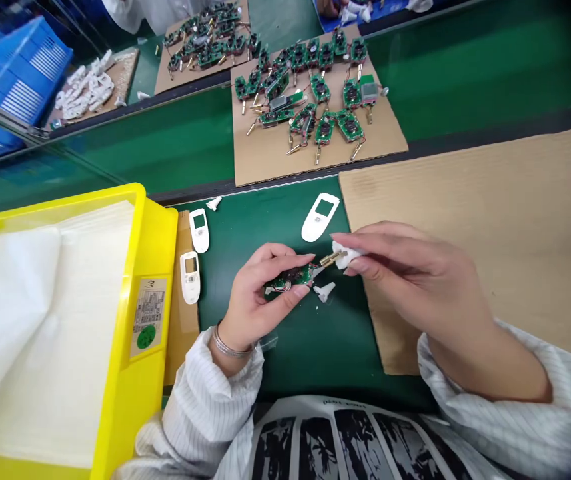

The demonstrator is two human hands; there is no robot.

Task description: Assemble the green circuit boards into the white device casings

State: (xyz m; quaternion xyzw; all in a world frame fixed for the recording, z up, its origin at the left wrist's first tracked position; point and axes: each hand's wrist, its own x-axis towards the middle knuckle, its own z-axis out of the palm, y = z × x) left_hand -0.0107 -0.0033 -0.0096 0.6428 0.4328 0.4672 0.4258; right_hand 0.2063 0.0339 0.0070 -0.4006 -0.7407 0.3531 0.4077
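Observation:
My left hand (260, 290) pinches a small green circuit board (290, 277) with wires and components on it. My right hand (405, 277) grips a white plastic piece (344, 255) between finger and thumb, and a brass pin (332, 259) sticks out of it toward the board's end. The two are very close, and I cannot tell if they touch. Just below lies a small white plastic part (324, 290) on the green mat (285, 220). A white device shell (320, 217) with a square window lies above my hands. Two white devices (198, 230) sit to the left.
A yellow bin (152, 280) lined with white sheeting stands at the left. Cardboard (490, 187) lies under my right arm. Beyond, on a green conveyor belt, cardboard sheets carry several circuit boards. A blue crate and white parts sit at the far left; a co-worker's sleeve shows at the top.

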